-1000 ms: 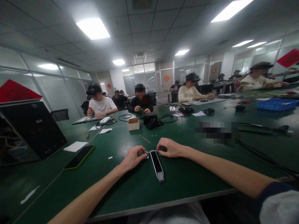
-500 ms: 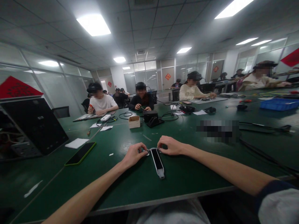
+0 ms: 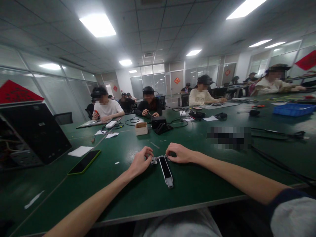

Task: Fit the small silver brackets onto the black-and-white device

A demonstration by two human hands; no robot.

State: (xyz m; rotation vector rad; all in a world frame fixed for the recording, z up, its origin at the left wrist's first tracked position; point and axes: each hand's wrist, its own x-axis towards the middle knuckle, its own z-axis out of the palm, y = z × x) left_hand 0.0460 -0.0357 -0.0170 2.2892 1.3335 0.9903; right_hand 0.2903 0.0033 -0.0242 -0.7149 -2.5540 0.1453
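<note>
A long pale-grey device [image 3: 166, 171] with a black top panel lies on the green table in front of me, its narrower end towards me. A small silvery piece with dark spots [image 3: 154, 160] sticks out from its far left corner. Close beside that piece is my left hand [image 3: 142, 161], fingers bent and thumb apart, with nothing seen in it. On the far right corner, my right hand [image 3: 179, 153] pinches a small side piece of the device, mostly hidden behind the fingertips.
On the left lie a green-edged phone [image 3: 84, 162] and white paper [image 3: 80, 151], near a black computer case [image 3: 37, 131]. Ahead stand a small cardboard box [image 3: 141, 129] and a black device [image 3: 159, 123]. Cables [image 3: 278, 164] and a blue tray [image 3: 293, 110] are at right. Several people sit around.
My left hand has drawn slightly left and let go of the silvery piece, which now shows. My right hand stays at the device's right corner.
</note>
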